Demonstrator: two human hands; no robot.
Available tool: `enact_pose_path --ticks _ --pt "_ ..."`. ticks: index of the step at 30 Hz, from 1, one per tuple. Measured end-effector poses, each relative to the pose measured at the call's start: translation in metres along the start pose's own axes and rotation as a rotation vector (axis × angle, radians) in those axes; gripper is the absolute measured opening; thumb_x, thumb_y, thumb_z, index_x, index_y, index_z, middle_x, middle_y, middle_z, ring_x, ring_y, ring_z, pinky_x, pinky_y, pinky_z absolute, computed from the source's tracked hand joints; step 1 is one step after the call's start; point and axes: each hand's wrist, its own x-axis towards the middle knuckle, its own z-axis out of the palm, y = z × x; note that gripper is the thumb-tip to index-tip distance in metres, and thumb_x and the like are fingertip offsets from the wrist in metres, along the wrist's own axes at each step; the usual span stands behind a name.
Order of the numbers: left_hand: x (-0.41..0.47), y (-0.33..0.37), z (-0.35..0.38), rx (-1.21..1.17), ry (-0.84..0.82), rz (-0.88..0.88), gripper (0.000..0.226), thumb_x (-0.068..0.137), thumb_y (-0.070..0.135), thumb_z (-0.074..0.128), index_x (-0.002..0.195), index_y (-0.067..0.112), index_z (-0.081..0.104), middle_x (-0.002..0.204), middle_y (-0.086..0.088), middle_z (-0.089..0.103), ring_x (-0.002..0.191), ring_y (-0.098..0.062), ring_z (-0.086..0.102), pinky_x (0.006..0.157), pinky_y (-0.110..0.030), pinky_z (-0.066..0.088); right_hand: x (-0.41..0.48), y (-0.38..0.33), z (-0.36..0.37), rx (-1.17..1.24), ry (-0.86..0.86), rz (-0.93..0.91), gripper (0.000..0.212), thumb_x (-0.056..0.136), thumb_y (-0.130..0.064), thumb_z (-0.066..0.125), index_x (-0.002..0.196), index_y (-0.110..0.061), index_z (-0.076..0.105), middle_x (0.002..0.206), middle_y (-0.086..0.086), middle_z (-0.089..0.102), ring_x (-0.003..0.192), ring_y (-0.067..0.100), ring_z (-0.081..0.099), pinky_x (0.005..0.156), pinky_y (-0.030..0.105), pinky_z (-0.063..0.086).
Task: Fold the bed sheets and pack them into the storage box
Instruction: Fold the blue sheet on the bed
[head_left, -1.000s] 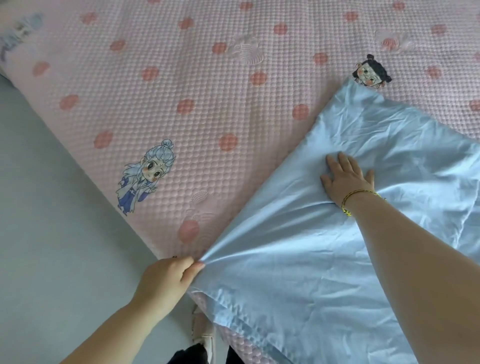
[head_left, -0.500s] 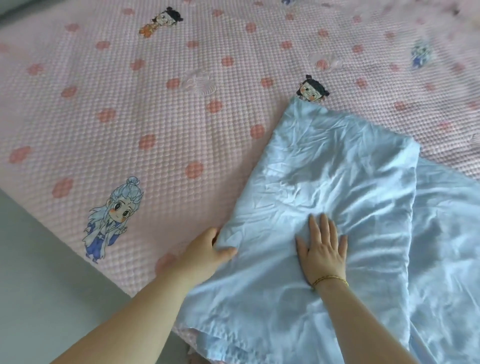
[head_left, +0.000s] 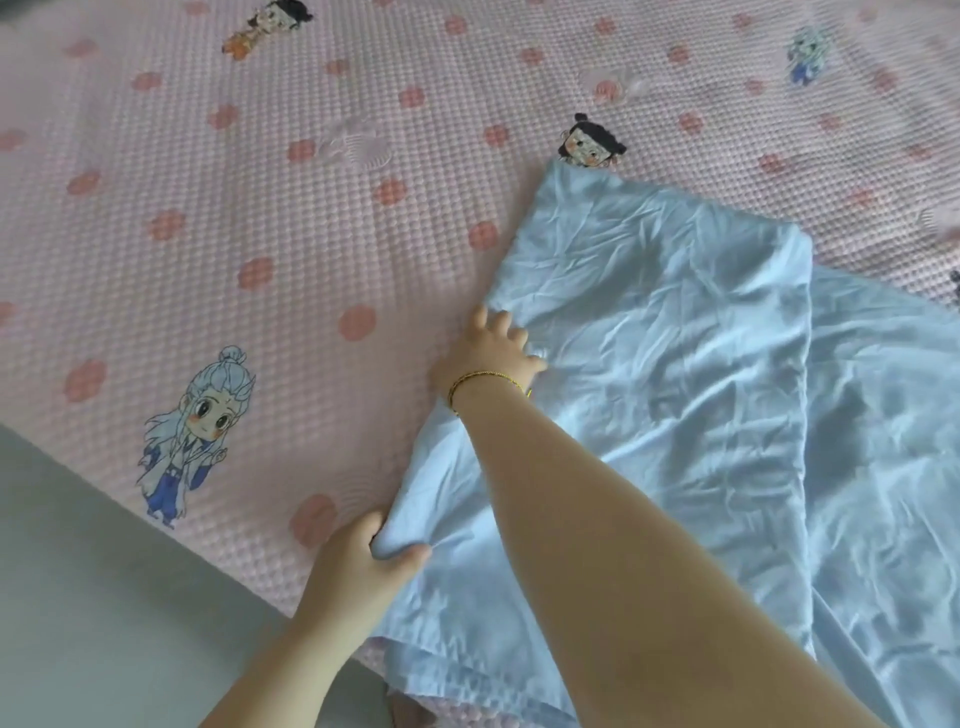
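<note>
Pale blue crumpled bed sheet (head_left: 649, 338) could skew, I judge: my left hand (head_left: 363, 556) pinches its near edge, right hand (head_left: 493, 348) presses with spread fingers; uneven pull would misalign layers.

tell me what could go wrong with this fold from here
The blue sheet is wrinkled beside the right hand; folding now may lock creases in. The left hand pinches only one bunched edge, so a pull could skew the layers. The near part overhangs the pink bed cover and may slide toward the floor.
</note>
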Motion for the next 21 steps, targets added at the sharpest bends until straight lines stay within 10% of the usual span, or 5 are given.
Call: enact_pose_path --ticks 5,10,14,17,21 --pt "0.002 -0.008 -0.002 -0.039 0.036 0.062 0.03 0.08 0.006 0.064 0.057 0.01 0.046 0.047 0.005 0.041 0.045 -0.006 0.039 0.044 -0.014 0.03 0.025 0.007 0.004 -0.034 0.06 0.096 0.053 0.097 -0.006 0.029 0.146 -0.01 0.009 0.145 0.015 0.023 0.13 0.035 0.031 0.093 0.052 0.042" --pt "-0.01 0.012 -0.015 -0.167 -0.032 0.195 0.023 0.073 0.02 0.063 0.061 0.002 0.056 0.045 0.009 0.043 0.046 -0.006 0.038 0.044 -0.014 0.026 0.025 0.041 -0.041 0.463 0.083 0.236 0.036 0.094 -0.01 0.041 0.129 -0.003 0.043 0.135 0.015 0.048 0.125 0.029 0.045 0.096 0.033 0.039" --pt "-0.034 0.051 -0.01 -0.167 -0.225 0.27 0.027 0.08 0.011 0.063 0.054 0.017 0.058 0.045 0.007 0.04 0.043 -0.004 0.035 0.044 -0.014 0.022 0.002 0.086 -0.087 0.662 0.162 0.252 0.032 0.092 -0.005 0.042 0.122 0.0 0.052 0.101 0.015 0.053 0.097 0.022 0.05 0.064 0.022 0.037" --pt "-0.056 0.08 0.002 -0.119 -0.356 0.348 0.025 0.081 0.006 0.06 0.059 0.016 0.061 0.044 0.01 0.041 0.042 -0.002 0.035 0.045 -0.013 0.023 -0.031 0.128 -0.12 0.726 0.231 0.3 0.008 0.082 -0.002 0.05 0.079 -0.009 0.053 0.068 0.007 0.042 0.068 0.023 0.042 0.047 0.016 0.031" --pt "-0.087 0.118 0.033 -0.123 -0.492 0.448 0.035 0.082 0.007 0.059 0.059 0.032 0.055 0.045 0.018 0.048 0.046 0.002 0.042 0.049 -0.01 0.029 -0.083 0.195 -0.161 0.724 0.261 0.365 0.005 0.082 -0.002 0.052 0.08 -0.005 0.055 0.086 0.015 0.045 0.059 0.024 0.038 0.029 0.009 0.028"
